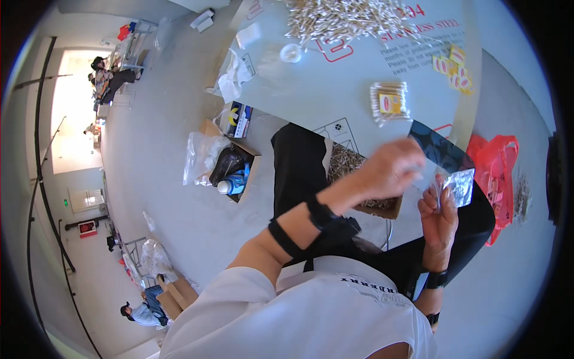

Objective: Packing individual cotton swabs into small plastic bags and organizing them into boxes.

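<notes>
And here's the one to watch: a clear plastic bag [461,186], up in the right hand [440,218], over the dark trouser leg [476,222] and just off the near edge of the desk [326,87]. The right hand has it pinched, thumb and fingers closed on its left side, the rest sticking out unsupported and catching the light. Close beside it is the left hand [390,169], fingers curled in, but it's a blur; whether anything is in that grip, I can't tell.

Now, how does this bag play? Next to no weight, I'd judge, thin and limp, with a slick, shiny skin. Expect it to crease, slide between fingertips and cling to itself. Tearing looks a risk if it's yanked. Best hold: a light pinch at the rim, one layer per finger side, with the other hand steadying the opposite edge. Which end is open? Too small to say from here.

Over on the desk, a bundle of cotton swabs [388,89] lies with a yellow card [390,104] on top. Light stuff again, but thin sticks should bend or snap under a hard squeeze, and loose ones would splay. Take that around its middle, whole hand, gentle pressure, keeping fingers off the soft tips. Behind it, a big loose pile of swabs [347,21].
</notes>
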Available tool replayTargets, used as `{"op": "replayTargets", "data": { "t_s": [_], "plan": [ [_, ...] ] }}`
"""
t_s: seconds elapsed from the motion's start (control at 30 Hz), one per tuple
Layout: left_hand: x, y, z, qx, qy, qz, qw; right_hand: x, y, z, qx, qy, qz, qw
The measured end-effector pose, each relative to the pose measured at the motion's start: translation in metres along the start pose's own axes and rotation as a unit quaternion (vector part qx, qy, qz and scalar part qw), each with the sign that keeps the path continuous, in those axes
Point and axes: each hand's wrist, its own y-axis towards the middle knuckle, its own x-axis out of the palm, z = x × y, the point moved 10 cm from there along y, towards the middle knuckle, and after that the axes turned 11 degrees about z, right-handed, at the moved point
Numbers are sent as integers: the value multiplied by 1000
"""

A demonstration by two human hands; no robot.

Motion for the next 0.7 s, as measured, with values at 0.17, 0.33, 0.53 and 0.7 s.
{"op": "replayTargets", "data": {
  "t_s": [0.17,0.33,0.53,0.7],
  "plan": [
    [-272,16,-107,-62,436,308,843,-3,-5,-12,-48,-80,14,996],
    [-407,-9,-222,-219,634,160,724,-14,-11,-19,-70,-93,49,992],
    [-475,-72,-223,-270,504,360,738,-17,-18,-31,-102,-80,85,988],
    [-297,-47,-149,-363,112,242,893,-36,-31,-61,-156,19,83,984]
  ]
}}
